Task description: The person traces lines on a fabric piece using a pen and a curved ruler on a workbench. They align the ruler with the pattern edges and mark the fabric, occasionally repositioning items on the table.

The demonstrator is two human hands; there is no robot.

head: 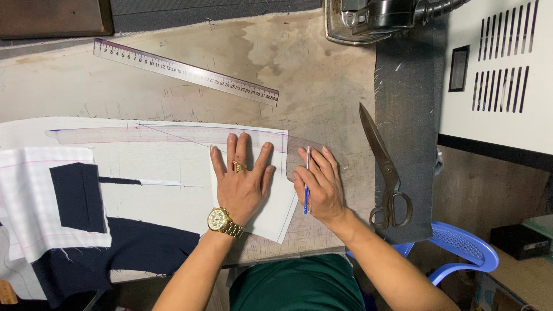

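White pattern paper lies on the worn worktable. The left hand presses flat on it, fingers spread, beside a clear curved ruler along the paper's upper edge. The right hand grips a blue pen at the paper's right edge. Steel scissors rest on grey felt to the right; a straight ruler lies above. Navy fabric sits lower left.

Left hand lies flat with fingers spread; right hand beside it, fingers curled in a grip
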